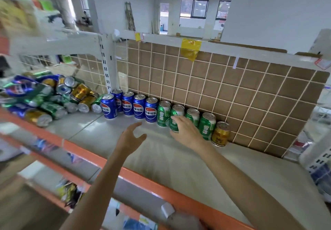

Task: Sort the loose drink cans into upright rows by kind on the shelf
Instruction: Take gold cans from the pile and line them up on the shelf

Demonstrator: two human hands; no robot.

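- My right hand [186, 131] sits centre frame, fingers wrapped on a green can [176, 118], second green one in the upright row; the can tilts a bit, base hidden by my hand
- My left hand [131, 136] is just left of it, open, fingers spread, holding nothing, hovering over the shelf [179, 161]
- Upright row runs along the back grid panel [232, 90] from centre frame to the right: five blue cans [139, 109], then green cans [206, 126], then one gold can [220, 134] at the right end
- One blue can stands slightly ahead of the others at the row's left end
- Loose pile of cans [46, 97] at left of frame, blue, green and gold mixed, lying on their sides and stacked on each other, blurred at the far left
- Pile touches or nearly touches the left end of the blue row, cannot tell which
- Orange shelf edge [152, 186] crosses the lower frame under both my forearms
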